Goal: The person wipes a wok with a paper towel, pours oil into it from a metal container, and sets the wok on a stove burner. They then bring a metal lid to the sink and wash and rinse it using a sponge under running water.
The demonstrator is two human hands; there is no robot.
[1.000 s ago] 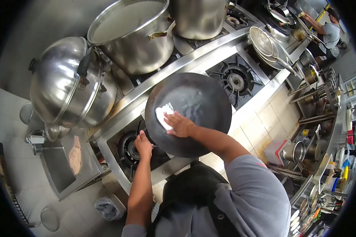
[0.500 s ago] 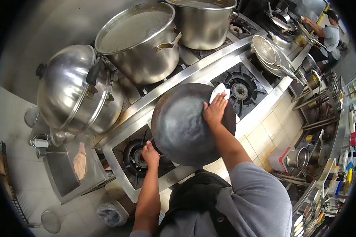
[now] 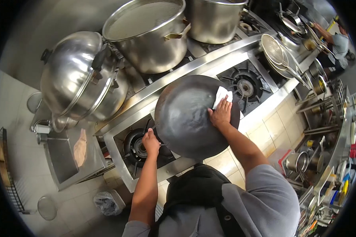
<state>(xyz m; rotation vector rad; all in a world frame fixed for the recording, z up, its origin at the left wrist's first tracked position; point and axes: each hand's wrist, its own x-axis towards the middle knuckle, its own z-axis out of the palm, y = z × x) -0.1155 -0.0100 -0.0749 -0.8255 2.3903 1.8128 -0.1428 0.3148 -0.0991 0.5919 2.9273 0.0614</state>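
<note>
One white cloth [image 3: 222,94] under right fingers [image 3: 224,105], against wok [image 3: 188,118].

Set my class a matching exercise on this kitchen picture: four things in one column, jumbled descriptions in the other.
Things
1. wok
2. white wipe
3. left hand
4. domed lid

Descriptions
A. shiny silver, with a black knob
B. at the fingers of the right hand
C. curled at the wok's edge
D. dark, broad and round

Right pairs: 1-D, 2-B, 3-C, 4-A
</note>
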